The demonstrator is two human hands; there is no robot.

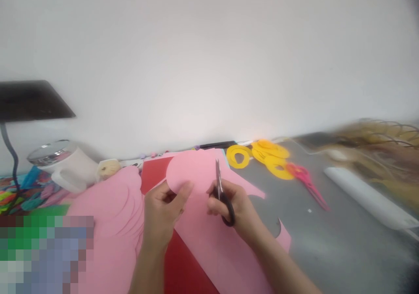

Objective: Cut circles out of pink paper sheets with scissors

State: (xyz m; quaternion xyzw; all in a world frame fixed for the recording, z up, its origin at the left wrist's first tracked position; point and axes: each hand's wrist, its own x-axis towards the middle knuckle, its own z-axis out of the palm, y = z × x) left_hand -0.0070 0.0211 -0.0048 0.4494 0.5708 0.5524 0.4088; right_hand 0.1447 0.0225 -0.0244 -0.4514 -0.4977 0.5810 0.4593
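Observation:
My left hand (165, 209) pinches the lower edge of a rounded pink paper piece (186, 167) between thumb and fingers. To its right, my right hand (229, 202) is closed round black-handled scissors (218, 176). Their blades point up and look closed or nearly so, in front of the pink paper. Beneath both hands lies a larger pink sheet (222, 250) with curved cut edges, partly over red paper (186, 263). Many cut pink paper shapes (111, 206) are piled left of my left hand.
Yellow paper rings (238, 156) and pink scissors (307, 182) lie behind and right on the grey table (327, 254). A white bar (369, 198) is at the right. At the left stand a white mug (75, 167) and a dark panel (32, 101).

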